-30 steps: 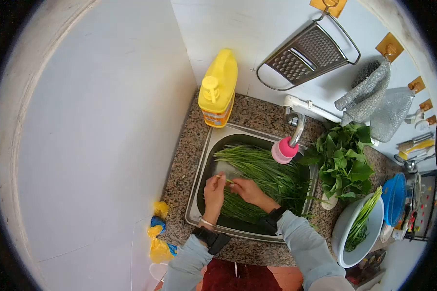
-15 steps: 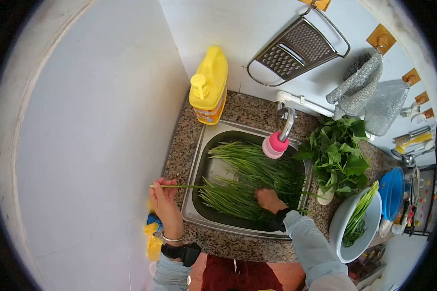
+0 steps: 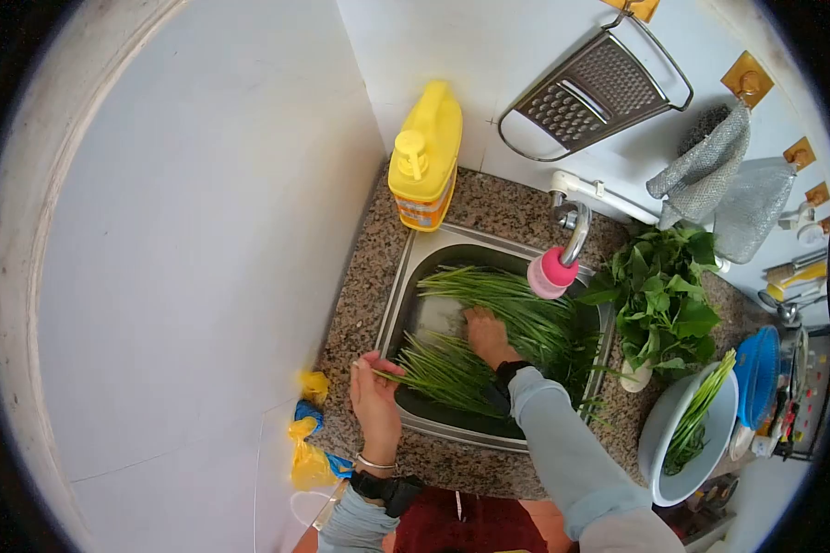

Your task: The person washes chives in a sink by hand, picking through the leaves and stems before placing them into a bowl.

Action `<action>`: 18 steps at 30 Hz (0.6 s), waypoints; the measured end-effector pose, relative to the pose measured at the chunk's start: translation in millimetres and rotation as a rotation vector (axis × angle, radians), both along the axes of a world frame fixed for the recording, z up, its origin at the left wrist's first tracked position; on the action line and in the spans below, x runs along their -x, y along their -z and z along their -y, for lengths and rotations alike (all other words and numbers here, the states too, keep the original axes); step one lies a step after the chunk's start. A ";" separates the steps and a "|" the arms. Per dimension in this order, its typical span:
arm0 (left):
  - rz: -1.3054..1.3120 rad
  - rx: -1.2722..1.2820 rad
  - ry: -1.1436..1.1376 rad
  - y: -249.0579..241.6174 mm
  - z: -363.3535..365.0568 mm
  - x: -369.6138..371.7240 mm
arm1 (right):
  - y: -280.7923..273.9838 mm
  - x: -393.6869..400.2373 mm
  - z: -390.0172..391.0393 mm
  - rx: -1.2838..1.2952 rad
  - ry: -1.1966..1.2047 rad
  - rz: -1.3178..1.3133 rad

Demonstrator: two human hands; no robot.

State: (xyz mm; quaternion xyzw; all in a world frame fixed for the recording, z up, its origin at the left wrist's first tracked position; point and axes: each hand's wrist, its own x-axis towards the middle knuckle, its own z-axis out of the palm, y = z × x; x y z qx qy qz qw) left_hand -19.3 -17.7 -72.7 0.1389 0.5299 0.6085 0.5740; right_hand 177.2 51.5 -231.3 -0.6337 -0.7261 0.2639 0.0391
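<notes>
Long, thin green garlic chives (image 3: pixel 452 373) lie in bundles across the steel sink (image 3: pixel 392 323). At the sink's left rim, my left hand (image 3: pixel 375 396) has its thumb and fingers pinched on the end of a chive stalk. My right hand (image 3: pixel 487 334) is down in the sink between two bundles. Its fingers are curled into the chives and their tips are partly hidden. Above the sink hangs the faucet with a pink nozzle (image 3: pixel 553 270).
A yellow jug (image 3: pixel 424 161) stands behind the sink's left corner. To the right are leafy greens (image 3: pixel 664 300), a pale basin (image 3: pixel 655 438) holding more chives, and a blue basket (image 3: pixel 756 373). A metal grater (image 3: pixel 595 92) hangs on the wall.
My left hand has moved right and slightly down, bringing the stalk closer to the sink. My right hand has shifted up and left over the chives. The view has shifted a little.
</notes>
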 end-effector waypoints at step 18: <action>-0.279 0.169 0.373 47.4 -32.0 -44.5 | -90.7 9.1 16.7 0.037 -0.091 -0.596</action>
